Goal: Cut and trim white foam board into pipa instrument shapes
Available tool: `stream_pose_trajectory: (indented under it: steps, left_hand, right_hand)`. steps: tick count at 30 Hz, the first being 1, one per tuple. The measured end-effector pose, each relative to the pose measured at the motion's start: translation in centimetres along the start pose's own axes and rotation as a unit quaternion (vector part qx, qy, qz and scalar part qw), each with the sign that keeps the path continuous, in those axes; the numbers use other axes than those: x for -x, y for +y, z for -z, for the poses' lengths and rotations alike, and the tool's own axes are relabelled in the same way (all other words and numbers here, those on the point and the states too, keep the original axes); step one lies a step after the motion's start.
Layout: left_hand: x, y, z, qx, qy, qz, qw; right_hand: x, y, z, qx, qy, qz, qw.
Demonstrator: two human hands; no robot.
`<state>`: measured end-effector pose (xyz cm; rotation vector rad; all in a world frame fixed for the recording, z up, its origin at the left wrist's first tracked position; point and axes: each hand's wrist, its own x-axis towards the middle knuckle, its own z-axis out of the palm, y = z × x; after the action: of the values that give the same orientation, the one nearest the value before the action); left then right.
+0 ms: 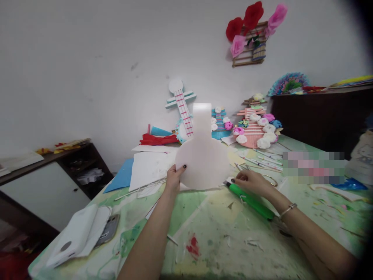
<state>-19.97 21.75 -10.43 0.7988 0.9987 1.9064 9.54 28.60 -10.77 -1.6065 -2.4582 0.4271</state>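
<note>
My left hand [174, 178] grips the left edge of a white paper cutout [204, 163], thumb in front and fingers behind. The cutout stands upright, with a round body and a straight neck whose top bends over. Just right of its lower edge is my right hand [250, 182], its fingers curled together; what they hold, if anything, is hidden. Below that hand, a long green tool [252, 202] with a grey tip lies slanted, the tip close to the cutout's lower right edge. I cannot make out its exact kind.
Decorated instrument-shaped crafts [182, 107] lean against the wall behind. Several marker pens [262, 161] lie at right, white sheets [147, 167] and a blue sheet [121, 177] at left. A white device [74, 233] and a phone [109, 230] rest near the table's left edge.
</note>
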Motion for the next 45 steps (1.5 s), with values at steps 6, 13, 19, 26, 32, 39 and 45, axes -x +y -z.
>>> stream_pose_trajectory:
  steps: [6,13,19,26,32,39,45]
  left_hand:
    - [0.4,0.1,-0.4,-0.029,-0.031,-0.006,0.999]
    - [0.2,0.0,-0.3,-0.031,-0.022,-0.006,0.999]
    - [0.0,-0.2,0.1,-0.025,-0.012,0.0,1.0]
    - [-0.4,-0.2,0.7,-0.008,-0.001,0.013,1.0]
    - [-0.8,0.0,1.5,-0.002,0.016,0.027,1.0]
    - [-0.4,0.0,1.0,-0.006,0.009,0.028,1.0]
    - [0.1,-0.4,0.2,-0.029,-0.006,0.033,0.999]
  right_hand:
    - [0.5,-1.2,-1.3,0.032,-0.06,0.023,0.997]
    - [0.5,-1.3,-0.4,-0.004,-0.038,-0.025,0.999]
    - [0.7,-1.7,0.2,-0.123,0.016,-0.06,0.99]
    - [1.0,-2.2,0.3,-0.269,0.093,-0.065,0.956]
    - [1.0,-2.4,0.1,-0.368,0.134,-0.048,0.919]
    - [0.8,-2.2,-0.3,-0.459,0.149,-0.027,0.876]
    - [0.7,-2.5,-0.9,-0.548,0.149,-0.011,0.823]
